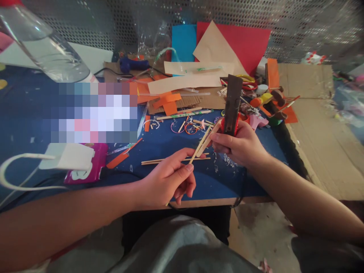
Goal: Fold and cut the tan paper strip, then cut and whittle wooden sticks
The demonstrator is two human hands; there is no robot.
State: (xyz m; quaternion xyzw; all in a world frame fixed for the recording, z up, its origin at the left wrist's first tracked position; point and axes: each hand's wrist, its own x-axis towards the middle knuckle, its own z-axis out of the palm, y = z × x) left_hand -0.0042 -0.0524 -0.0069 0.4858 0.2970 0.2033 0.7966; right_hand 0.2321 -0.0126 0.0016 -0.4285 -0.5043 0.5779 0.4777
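Note:
My left hand (179,174) is closed in a pinch on a thin wooden stick (200,145), which slants up toward the right hand. My right hand (237,142) is wrapped round a dark, flat tool with a red grip (232,102), which looks like a utility knife and points upward. Between the right thumb and fingers is also a flat craft stick (205,143), its lower end close to the thin stick. Whether the two sticks touch, I cannot tell. Two more thin wooden sticks (153,162) lie on the blue table behind the left hand.
White shavings (227,163) and coloured rings (192,129) are scattered on the table (256,182). A pink power block (98,163) with a white charger (68,156) is at left, near a bottle (48,45). A blue glue gun (133,64), coloured paper (244,41) and cardboard (327,132) lie around.

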